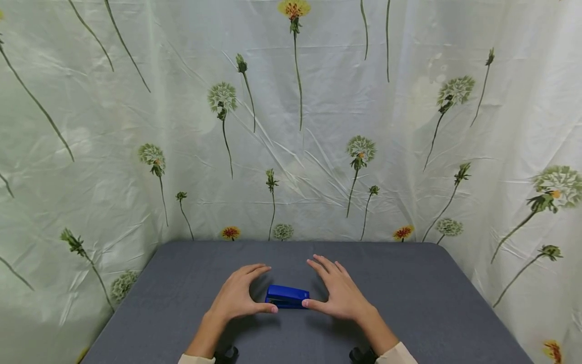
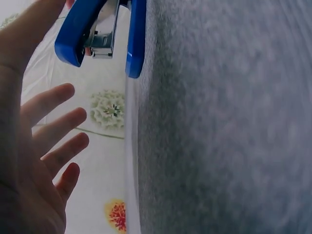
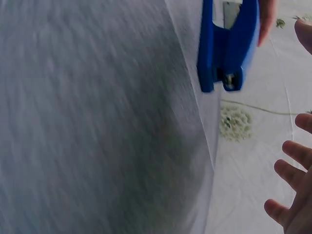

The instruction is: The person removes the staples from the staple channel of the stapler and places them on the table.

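A blue stapler [image 1: 286,294] lies on the grey table, its upper arm raised from its base at the left end. The left wrist view shows the metal underside of the stapler [image 2: 102,46] between the two parts. To its left, the left hand [image 1: 238,293] is held with fingers spread and loosely bent. On the other side hovers the right hand [image 1: 341,293], fingers apart, its thumb overlapping the stapler's right end in the head view. In the right wrist view a gap shows between that thumb and the stapler [image 3: 226,48]. Neither hand grips anything.
The grey cloth-covered table [image 1: 432,303] extends around both hands. Behind and beside it hangs a pale curtain [image 1: 191,126] printed with dandelions. Dark straps [image 1: 361,355] show at both wrists, near the light sleeves.
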A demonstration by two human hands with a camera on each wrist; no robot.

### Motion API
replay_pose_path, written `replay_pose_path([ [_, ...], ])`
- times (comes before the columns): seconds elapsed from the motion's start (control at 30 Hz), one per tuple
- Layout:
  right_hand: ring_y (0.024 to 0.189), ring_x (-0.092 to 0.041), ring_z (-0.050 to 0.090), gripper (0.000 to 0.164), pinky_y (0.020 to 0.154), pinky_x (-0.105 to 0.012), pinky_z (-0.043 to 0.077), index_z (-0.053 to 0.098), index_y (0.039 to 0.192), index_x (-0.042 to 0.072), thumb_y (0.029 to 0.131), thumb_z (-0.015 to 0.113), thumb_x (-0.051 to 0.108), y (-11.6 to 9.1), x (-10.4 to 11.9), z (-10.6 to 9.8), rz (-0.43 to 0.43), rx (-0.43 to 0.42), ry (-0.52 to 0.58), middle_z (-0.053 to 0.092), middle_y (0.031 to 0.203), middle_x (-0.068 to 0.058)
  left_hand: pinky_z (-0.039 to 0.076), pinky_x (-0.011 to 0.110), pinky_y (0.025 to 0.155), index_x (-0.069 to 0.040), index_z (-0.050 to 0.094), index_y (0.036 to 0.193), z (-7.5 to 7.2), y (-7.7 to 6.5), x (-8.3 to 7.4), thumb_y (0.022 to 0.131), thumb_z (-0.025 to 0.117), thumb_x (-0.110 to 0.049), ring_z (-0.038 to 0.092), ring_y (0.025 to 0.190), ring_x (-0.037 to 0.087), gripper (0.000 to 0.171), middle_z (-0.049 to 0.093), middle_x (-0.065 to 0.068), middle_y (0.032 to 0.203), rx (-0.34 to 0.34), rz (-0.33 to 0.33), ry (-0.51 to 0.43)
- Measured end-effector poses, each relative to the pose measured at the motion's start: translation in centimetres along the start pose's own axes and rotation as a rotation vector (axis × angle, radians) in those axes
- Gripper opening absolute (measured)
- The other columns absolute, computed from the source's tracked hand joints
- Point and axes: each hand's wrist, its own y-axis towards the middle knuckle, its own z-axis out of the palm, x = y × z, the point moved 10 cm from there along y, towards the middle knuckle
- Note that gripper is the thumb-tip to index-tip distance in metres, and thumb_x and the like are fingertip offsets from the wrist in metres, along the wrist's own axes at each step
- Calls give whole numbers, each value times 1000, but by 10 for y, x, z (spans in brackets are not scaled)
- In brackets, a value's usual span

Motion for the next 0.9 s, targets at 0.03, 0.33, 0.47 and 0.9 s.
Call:
replay_pose_path([
  [0.03,152,-28,37,92,120,-66,24,36,161,28,86,67,71,1,3,2,-7,0,5,35,167,-5,42,65,107,-30,61,144,1,0,0,61,82,-80,56,134,30,100,61,-1,145,1,-1,-8],
  [0.33,143,-27,49,87,108,-58,45,44,157,22,89,64,72,6,16,23,-11,53,47,45,159,0,46,61,103,-29,72,129,11,0,2,64,83,-77,61,125,26,81,69,-3,131,20,9,-58],
  [0.47,136,-24,54,82,103,-54,50,49,153,20,90,64,71,8,19,29,-8,57,83,53,151,0,48,59,99,-27,76,121,12,0,0,65,85,-73,63,119,25,73,71,-4,124,12,33,-70],
  [0.9,110,-9,63,57,90,-34,54,63,139,18,95,70,53,18,42,40,-114,87,102,66,126,4,54,46,92,-24,79,111,16,3,-4,72,82,-71,68,105,16,61,76,-8,108,30,78,-95],
])
